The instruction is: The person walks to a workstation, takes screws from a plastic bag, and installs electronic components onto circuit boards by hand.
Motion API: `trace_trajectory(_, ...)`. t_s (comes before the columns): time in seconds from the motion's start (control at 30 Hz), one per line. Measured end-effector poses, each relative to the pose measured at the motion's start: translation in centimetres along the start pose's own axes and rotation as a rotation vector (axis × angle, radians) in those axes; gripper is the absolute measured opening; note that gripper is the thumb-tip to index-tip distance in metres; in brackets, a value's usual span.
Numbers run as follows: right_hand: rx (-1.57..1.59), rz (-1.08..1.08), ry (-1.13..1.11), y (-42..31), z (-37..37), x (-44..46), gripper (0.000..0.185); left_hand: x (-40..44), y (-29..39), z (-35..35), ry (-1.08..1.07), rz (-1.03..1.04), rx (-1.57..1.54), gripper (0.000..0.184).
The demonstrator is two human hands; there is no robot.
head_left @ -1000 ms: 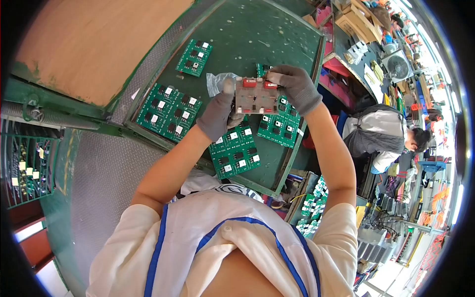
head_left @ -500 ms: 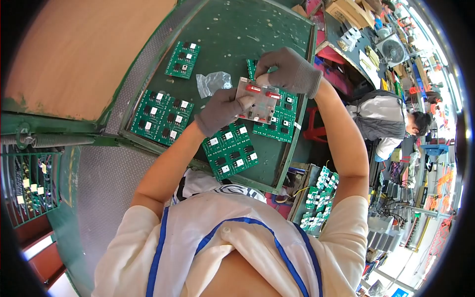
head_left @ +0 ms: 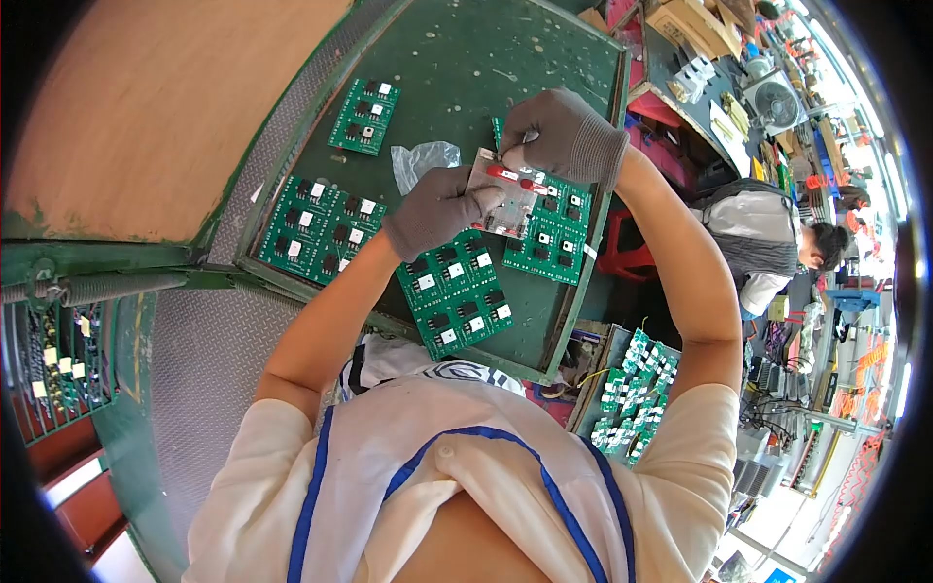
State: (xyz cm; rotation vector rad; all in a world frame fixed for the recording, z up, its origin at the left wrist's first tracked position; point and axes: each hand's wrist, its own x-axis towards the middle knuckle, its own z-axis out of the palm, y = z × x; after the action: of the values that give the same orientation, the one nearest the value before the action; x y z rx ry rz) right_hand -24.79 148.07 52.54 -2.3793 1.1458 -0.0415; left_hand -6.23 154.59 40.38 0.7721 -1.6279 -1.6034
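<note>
The step in hand looks like close two-handed work on a small see-through board (head_left: 505, 216) with red components (head_left: 501, 173), held up over the green surface (head_left: 466, 68). The left hand (head_left: 434, 209), in a grey glove, has its grip clamped on this board, thumb across the near face. The right hand (head_left: 564, 136), gloved alike, has its fingers bent together at the board's far edge beside the red components; whether they pinch anything there I cannot tell, since the knuckles hide it. As a judgement, the next move calls for a steady left hold and fine fingertip control on the right.

Below and partly behind the held piece lie a green circuit board (head_left: 452, 296) and another green board (head_left: 554, 233); farther left are an upper-left board (head_left: 364, 117) and a lower-left board (head_left: 316, 228). A crumpled clear plastic bag (head_left: 423, 160) rests near the left hand. White print marks the green boards, but it is too small to read, and no brand name is legible on them.
</note>
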Motion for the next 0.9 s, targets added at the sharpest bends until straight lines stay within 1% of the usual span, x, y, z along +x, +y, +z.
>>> trace_trajectory(0.13,0.012,0.013,0.006,-0.6,-0.2,-0.2,0.018,-0.2,0.5,0.4,0.019,0.003,-0.022,0.024)
trace_trajectory(0.2,-0.065,0.041,-0.014,-1.1,-0.3,-0.3,0.016,-0.2,0.5,0.5,0.019,-0.01,-0.044,0.023)
trace_trajectory(0.23,-0.06,0.047,-0.01,-1.0,-0.1,-0.2,0.016,0.0,0.4,0.6,0.042,0.048,0.032,0.023)
trace_trajectory(0.27,-0.105,0.026,-0.013,-0.8,0.0,0.1,0.017,0.2,0.4,0.6,0.066,0.108,0.108,0.023)
trace_trajectory(0.3,-0.152,0.003,-0.017,-0.7,0.1,0.2,0.019,0.2,0.5,0.7,0.061,0.11,0.109,0.023)
trace_trajectory(0.33,-0.153,0.004,-0.014,-0.5,0.1,0.1,0.019,0.1,0.7,0.8,0.074,0.099,0.067,0.023)
trace_trajectory(0.4,-0.099,-0.136,0.003,-0.3,0.1,0.0,0.016,-0.2,0.8,0.7,0.091,0.088,0.028,0.023)
trace_trajectory(0.47,-0.083,-0.177,0.006,-0.2,0.0,-0.2,0.014,-0.3,0.8,0.5,0.071,0.022,-0.028,0.023)
trace_trajectory(0.5,-0.067,-0.213,0.006,-0.2,-0.1,-0.3,0.013,-0.4,0.9,0.6,0.07,0.023,-0.027,0.023)
trace_trajectory(0.6,-0.051,-0.23,0.025,-0.5,-0.2,-0.5,0.013,-0.7,1.7,0.8,0.08,0.027,-0.011,0.024)
trace_trajectory(0.7,-0.112,-0.218,0.038,-1.0,-0.3,-0.2,0.013,-0.9,2.0,0.5,0.11,0.007,-0.026,0.024)
trace_trajectory(0.77,-0.111,-0.179,0.038,-1.4,-0.5,-0.1,0.014,-0.8,2.1,0.1,0.108,0.097,0.047,0.022)
trace_trajectory(0.83,-0.113,-0.134,0.04,-1.0,-0.7,0.0,0.015,-1.2,2.6,0.2,0.098,0.06,0.03,0.022)
trace_trajectory(0.9,0.202,-0.082,0.013,0.0,-0.5,0.3,0.019,-1.4,2.8,-0.1,0.091,0.019,0.019,0.022)
